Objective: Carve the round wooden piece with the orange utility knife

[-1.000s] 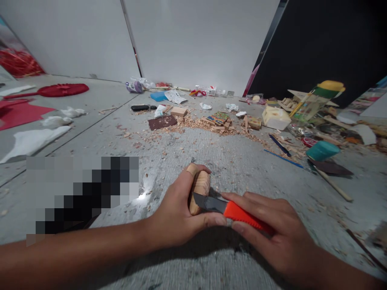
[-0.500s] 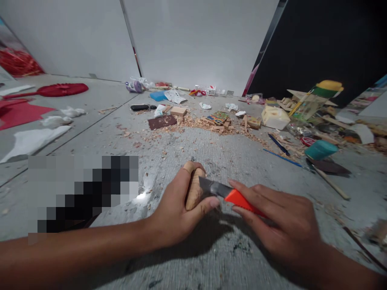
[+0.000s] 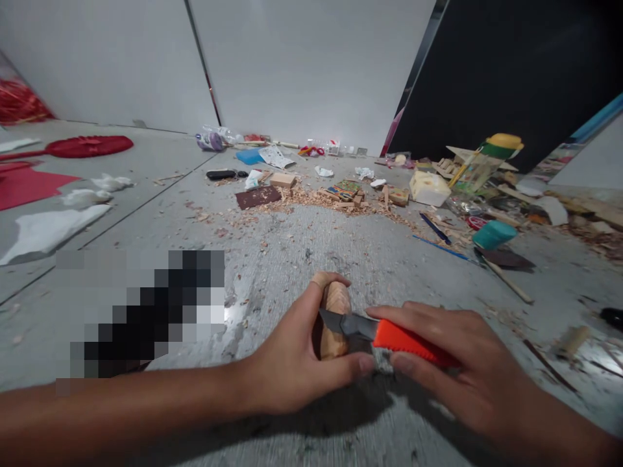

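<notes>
My left hand (image 3: 296, 353) is closed round a rounded piece of light wood (image 3: 335, 318), holding it upright on the grey floor, with a plaster on the index fingertip. My right hand (image 3: 467, 373) grips an orange-handled utility knife (image 3: 389, 334). Its dark blade lies across the wood's side, and my left thumb rests just below the blade.
Wood shavings and small blocks (image 3: 341, 194) lie scattered further ahead, with a brown sandpaper sheet (image 3: 257, 196). A teal object (image 3: 494, 235), sticks, a yellow-lidded jar (image 3: 481, 162) and craft clutter fill the right. Red paper (image 3: 29, 185) and white tissue (image 3: 43, 230) lie on the left. A blurred patch covers the lower left.
The knife blade went forward up the wood, then came back down across its side. The wood now stands more upright in my left hand, and the view has shifted slightly.
</notes>
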The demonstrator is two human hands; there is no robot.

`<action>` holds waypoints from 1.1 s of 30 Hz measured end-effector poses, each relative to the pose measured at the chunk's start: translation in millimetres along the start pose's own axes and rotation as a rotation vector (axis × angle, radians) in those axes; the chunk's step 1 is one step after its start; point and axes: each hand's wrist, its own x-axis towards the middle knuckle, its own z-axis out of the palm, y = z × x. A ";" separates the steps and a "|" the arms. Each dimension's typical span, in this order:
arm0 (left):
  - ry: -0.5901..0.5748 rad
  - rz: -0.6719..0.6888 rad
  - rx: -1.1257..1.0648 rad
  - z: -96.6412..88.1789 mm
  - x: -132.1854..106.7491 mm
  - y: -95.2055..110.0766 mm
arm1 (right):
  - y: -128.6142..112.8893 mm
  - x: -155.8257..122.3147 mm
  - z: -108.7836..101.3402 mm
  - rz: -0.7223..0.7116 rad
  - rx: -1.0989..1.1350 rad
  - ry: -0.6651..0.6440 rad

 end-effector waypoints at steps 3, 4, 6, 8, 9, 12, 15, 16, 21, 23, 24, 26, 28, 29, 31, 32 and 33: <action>0.000 0.028 -0.002 1.3 -0.8 -1.7 | -7.1 -8.9 3.6 0.035 -0.058 0.009; 0.015 0.033 0.019 1.0 -0.5 -2.1 | -8.9 -11.0 5.4 0.046 -0.062 0.010; 0.044 0.024 0.057 0.2 0.6 -2.3 | -11.3 -14.1 9.5 0.069 -0.048 0.004; 0.040 0.010 0.061 -0.7 1.4 -2.3 | -11.6 -16.8 13.5 0.088 -0.033 0.003; 0.026 0.007 0.057 -1.2 1.5 -2.4 | -10.9 -18.5 15.2 0.088 -0.030 0.001; 0.005 0.016 0.074 -3.1 0.8 -4.8 | -7.2 -24.0 19.1 0.057 -0.046 -0.008; 0.026 0.023 0.095 -5.1 1.0 -9.8 | -4.1 -27.5 22.0 0.023 -0.028 -0.008; 0.038 0.024 0.092 -5.6 1.4 -11.6 | -3.6 -27.7 22.8 0.019 -0.009 -0.012; 0.058 0.022 0.052 -5.4 3.0 -15.1 | -2.6 -24.6 23.6 0.025 0.046 -0.021; 0.058 0.022 0.041 -4.4 3.1 -14.0 | -1.7 -23.5 22.2 0.019 0.046 -0.024; 0.057 0.022 0.034 -3.8 3.1 -13.3 | -1.4 -23.1 21.4 0.011 0.042 -0.026; 0.046 0.022 0.006 -2.2 3.5 -12.0 | -1.3 -22.4 19.9 -0.007 0.026 -0.017; 0.038 0.026 -0.029 -0.7 3.6 -10.9 | -1.3 -22.0 18.8 -0.033 0.005 -0.005; 0.044 0.030 -0.039 0.0 3.3 -10.3 | -0.3 -22.1 18.3 -0.041 -0.007 -0.002; 0.071 0.028 -0.048 0.9 0.7 -8.8 | 6.5 -23.1 16.3 -0.064 -0.014 -0.001; 0.082 0.031 -0.054 1.1 -1.8 -7.9 | 13.3 -24.1 14.3 -0.056 -0.019 0.002; 0.077 0.045 -0.062 1.3 -5.1 -6.9 | 22.6 -25.2 11.2 -0.013 -0.031 0.017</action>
